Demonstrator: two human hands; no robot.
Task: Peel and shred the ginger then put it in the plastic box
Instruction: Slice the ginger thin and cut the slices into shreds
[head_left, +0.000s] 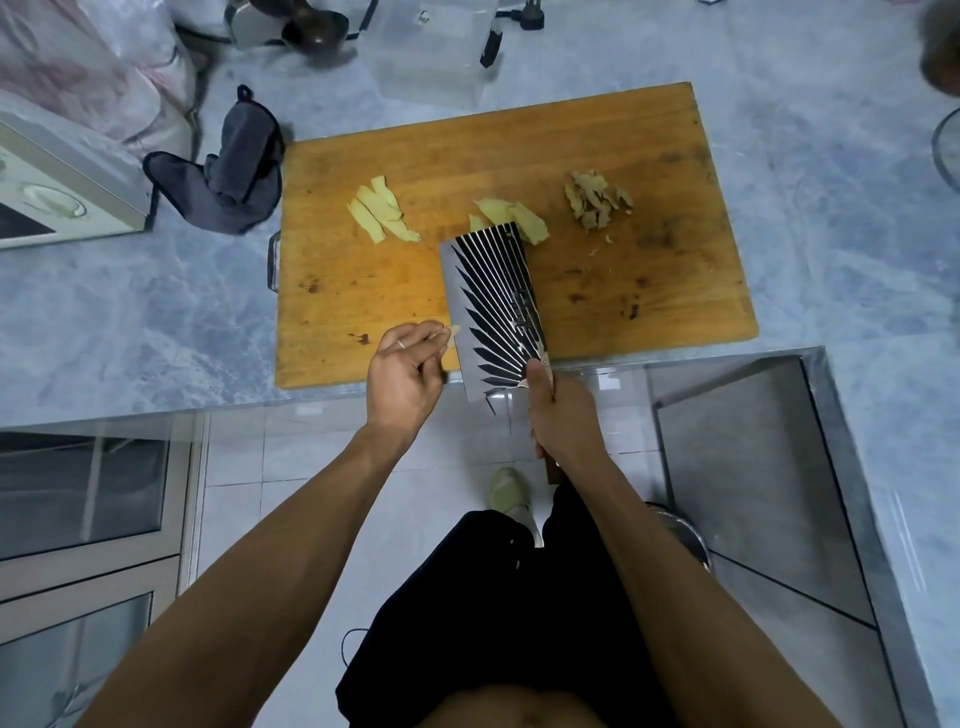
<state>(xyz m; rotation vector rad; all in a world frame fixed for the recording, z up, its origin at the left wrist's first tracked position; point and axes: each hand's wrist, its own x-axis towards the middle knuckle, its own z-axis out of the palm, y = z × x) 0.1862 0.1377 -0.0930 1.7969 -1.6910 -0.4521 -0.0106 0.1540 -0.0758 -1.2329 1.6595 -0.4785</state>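
On the wooden cutting board (597, 156) lie a pile of pale ginger slices (382, 213) at the left, more peeled ginger (514, 215) partly hidden behind the cleaver, and a heap of brown peelings (597, 200) at the right. My right hand (561, 415) grips the handle of a wide striped cleaver (493, 306), its blade held flat over the board's near part. My left hand (405, 369) pinches a small ginger slice (453, 331) right beside the blade's left edge. A clear plastic box (431, 57) stands behind the board.
A dark grey cloth (228, 182) lies left of the board, next to a white appliance (62, 192). A steel sink (769, 467) opens at the right front. Metal utensils (306, 26) and a plastic bag (88, 62) crowd the back left.
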